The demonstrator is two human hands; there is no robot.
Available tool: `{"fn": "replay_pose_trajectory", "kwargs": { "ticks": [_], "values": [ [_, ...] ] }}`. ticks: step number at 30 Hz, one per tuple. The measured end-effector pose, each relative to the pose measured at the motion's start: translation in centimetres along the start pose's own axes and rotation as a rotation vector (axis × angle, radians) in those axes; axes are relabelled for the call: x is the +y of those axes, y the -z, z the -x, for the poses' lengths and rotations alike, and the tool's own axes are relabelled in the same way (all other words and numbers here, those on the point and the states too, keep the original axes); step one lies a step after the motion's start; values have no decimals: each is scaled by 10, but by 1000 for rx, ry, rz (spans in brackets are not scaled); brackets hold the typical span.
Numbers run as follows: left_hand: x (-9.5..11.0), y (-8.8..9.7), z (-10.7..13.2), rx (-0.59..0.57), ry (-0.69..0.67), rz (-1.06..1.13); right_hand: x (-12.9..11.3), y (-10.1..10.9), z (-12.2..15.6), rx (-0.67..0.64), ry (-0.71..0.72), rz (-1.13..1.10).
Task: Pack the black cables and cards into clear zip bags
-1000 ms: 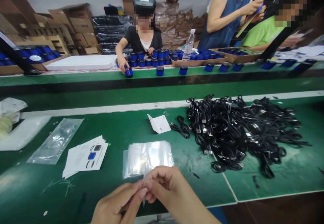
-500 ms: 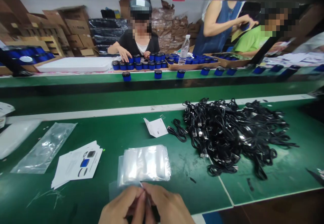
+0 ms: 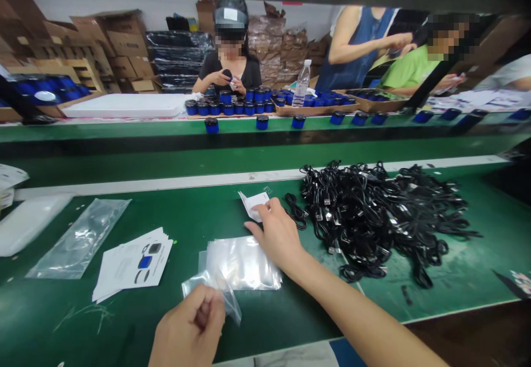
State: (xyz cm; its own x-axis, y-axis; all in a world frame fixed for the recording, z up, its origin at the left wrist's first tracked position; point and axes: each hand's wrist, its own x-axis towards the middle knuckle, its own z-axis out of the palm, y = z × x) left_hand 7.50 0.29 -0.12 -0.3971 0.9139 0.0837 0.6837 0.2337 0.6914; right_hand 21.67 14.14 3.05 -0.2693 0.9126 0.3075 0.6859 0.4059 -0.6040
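My left hand (image 3: 191,327) is closed near the table's front edge, pinching a small clear plastic bag (image 3: 215,292) that hangs open to its right. My right hand (image 3: 276,231) reaches forward across the stack of clear bags (image 3: 243,262), its fingers on a small folded white card (image 3: 254,204) lying on the green mat. Just right of the card lies a single coiled black cable (image 3: 296,211), and beyond it a large heap of black cables (image 3: 381,212).
A stack of printed leaflets (image 3: 133,262) and a larger clear bag (image 3: 81,237) lie at left, with a white tray (image 3: 29,220) beyond. Across the green conveyor (image 3: 124,129), other people handle blue round speakers (image 3: 261,121). A water bottle (image 3: 302,84) stands there.
My hands were together working on one clear bag. Now the left hand alone holds the bag, and the right hand has reached forward to the white card.
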Motion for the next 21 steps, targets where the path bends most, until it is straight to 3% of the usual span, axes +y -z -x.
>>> {"fn": "replay_pose_trajectory", "kwargs": {
  "ticks": [2, 5, 9, 13, 15, 17, 21],
  "values": [
    [6, 3, -2, -39, 73, 38, 0, -3, 5, -37, 37, -74],
    [11, 3, -2, -63, 131, 133, -5, 1, 40, -114, 52, -319],
    [11, 0, 0, -36, 191, 213, -11, 7, 88, -318, -283, -998],
    [8, 3, 1, -59, 151, 178, -10, 2, 98, -530, -566, -1360],
    [7, 5, 2, -58, 150, 176, -8, -1, 95, -481, -602, -1393],
    [6, 6, 3, -85, 148, 191, -9, 0, 95, -342, -577, -1339],
    [7, 2, 7, -71, 140, 324, -16, 5, 106, 14, -368, -1069]
  ]
}}
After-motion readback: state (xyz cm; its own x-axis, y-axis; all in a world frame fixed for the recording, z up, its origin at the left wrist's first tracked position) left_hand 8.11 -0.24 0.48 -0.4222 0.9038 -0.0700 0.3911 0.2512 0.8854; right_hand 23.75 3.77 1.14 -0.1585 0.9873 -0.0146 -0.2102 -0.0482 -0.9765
